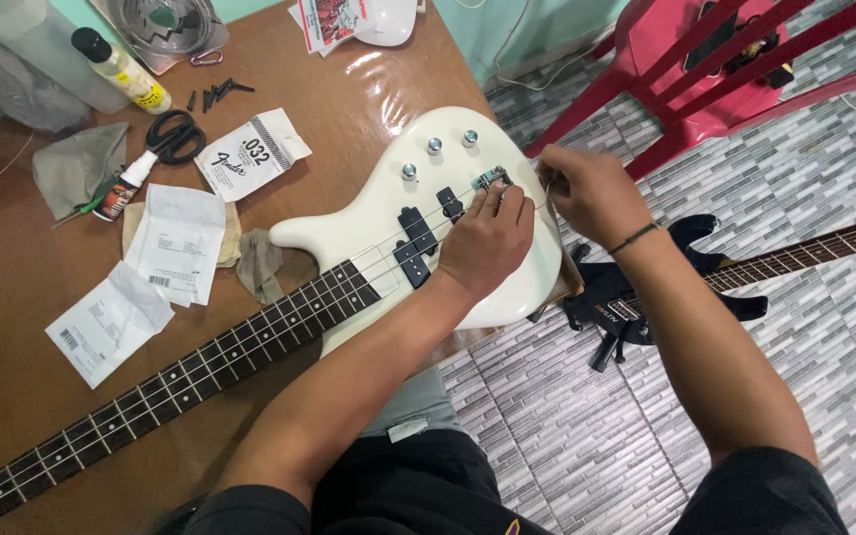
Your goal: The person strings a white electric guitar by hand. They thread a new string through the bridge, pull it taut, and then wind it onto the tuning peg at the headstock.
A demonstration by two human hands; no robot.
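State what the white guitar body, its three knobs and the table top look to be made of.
Guitar body: glossy cream lacquer, soft reflections; the core underneath cannot be told.
Knobs: likely chromed metal, silvery with bright glints.
Table top: brown wood-look board, seemingly under clear plastic film, with wrinkled shine near the far edge.

head view, steeply downward, close over table [12, 267]

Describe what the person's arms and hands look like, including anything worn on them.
Both forearms are bare, with no gloves or rings that can be made out. The left hand has nothing visible on its wrist. The right hand has a thin dark cord bracelet at the wrist. Black short sleeves cover the upper arms.
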